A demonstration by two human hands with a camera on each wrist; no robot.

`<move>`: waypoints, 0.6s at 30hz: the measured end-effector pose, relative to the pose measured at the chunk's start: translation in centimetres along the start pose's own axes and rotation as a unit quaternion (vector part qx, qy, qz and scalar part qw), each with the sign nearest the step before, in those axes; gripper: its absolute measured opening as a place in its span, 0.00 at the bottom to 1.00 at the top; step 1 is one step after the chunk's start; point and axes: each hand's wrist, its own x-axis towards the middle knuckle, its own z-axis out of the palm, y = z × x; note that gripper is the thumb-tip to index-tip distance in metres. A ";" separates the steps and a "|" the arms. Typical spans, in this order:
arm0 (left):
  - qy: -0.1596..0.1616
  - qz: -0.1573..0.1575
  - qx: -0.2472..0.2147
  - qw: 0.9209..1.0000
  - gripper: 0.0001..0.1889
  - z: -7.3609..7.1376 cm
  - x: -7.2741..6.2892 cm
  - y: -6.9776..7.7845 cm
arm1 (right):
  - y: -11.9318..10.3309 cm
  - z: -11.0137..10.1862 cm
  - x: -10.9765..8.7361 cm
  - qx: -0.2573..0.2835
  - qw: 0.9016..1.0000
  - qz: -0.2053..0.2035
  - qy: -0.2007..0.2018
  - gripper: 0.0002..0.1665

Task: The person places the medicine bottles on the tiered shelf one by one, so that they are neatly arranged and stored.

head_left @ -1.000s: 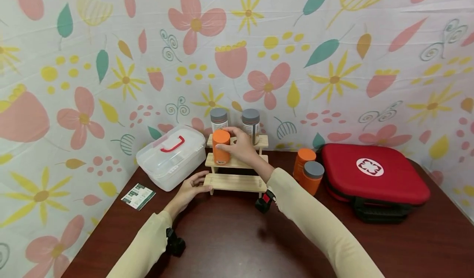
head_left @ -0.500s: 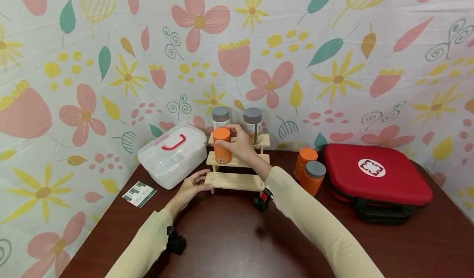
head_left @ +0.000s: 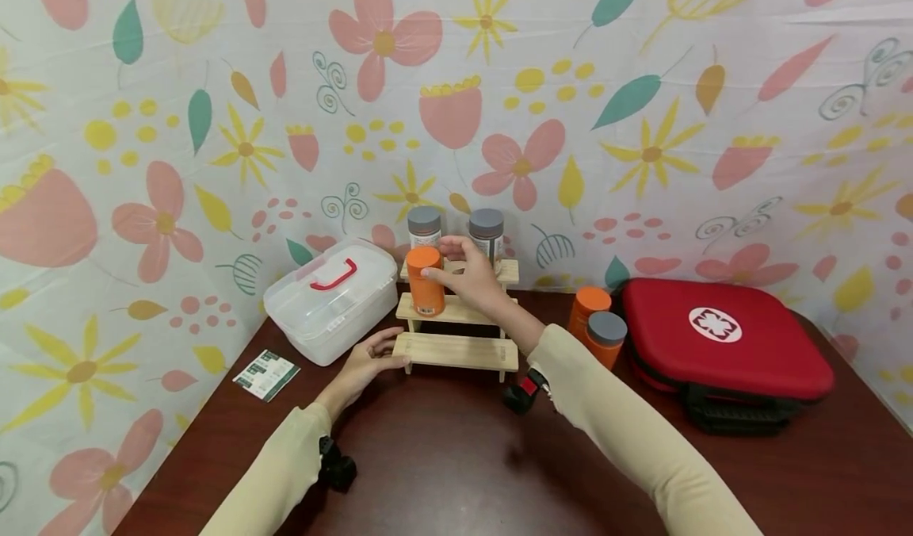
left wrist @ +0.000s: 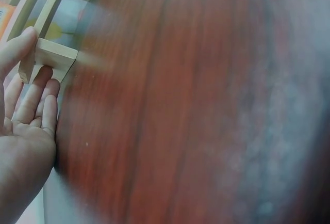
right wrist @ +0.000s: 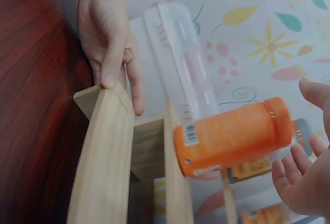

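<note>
the three-tier wooden stand (head_left: pixel 460 352) is pinched at its lowest tier by the left hand (head_left: pixel 364 364); the orange-capped bottle (head_left: pixel 425 289) is stood on its middle tier, the fingers of the right hand (head_left: pixel 474 276) spread loose beside it. the stand is best held steady and the right hand drawn back clear of the gray-lidded bottles (head_left: pixel 487 223) on its top tier. no contents can be made out inside the opaque bottle or the closed translucent box (head_left: pixel 349 323) left of the stand.

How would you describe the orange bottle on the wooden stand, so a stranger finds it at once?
Find the three-step wooden stand, right of the red-handled box. The orange bottle stands on its middle step, at the left end. Its lid is orange; the two bottles behind, one step higher, have grey lids.
</note>
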 end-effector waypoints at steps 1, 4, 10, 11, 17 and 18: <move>-0.002 -0.001 0.001 1.000 0.34 0.0 0.0 0.0 | -0.2 -0.3 -0.2 0.001 1.000 -0.004 -0.003 0.36; -0.003 -0.004 0.001 1.000 0.34 -0.3 0.0 0.1 | -0.7 -1.3 -0.7 -0.001 1.000 -0.017 -0.010 0.35; 0.013 -0.005 -0.001 1.000 0.32 -0.6 0.0 0.5 | -1.8 -3.9 -1.6 -0.014 0.999 -0.046 -0.008 0.33; 0.011 -0.003 -0.002 1.000 0.33 -0.5 0.0 0.4 | -1.8 -4.5 -2.0 -0.017 0.999 -0.049 -0.009 0.33; -0.002 -0.006 0.002 1.000 0.33 0.1 0.0 0.0 | -1.1 -9.3 -4.8 -0.079 0.996 -0.038 -0.011 0.32; 0.001 -0.007 0.001 1.000 0.33 0.0 0.0 0.0 | -0.9 -10.2 -5.3 -0.093 0.995 -0.036 -0.008 0.32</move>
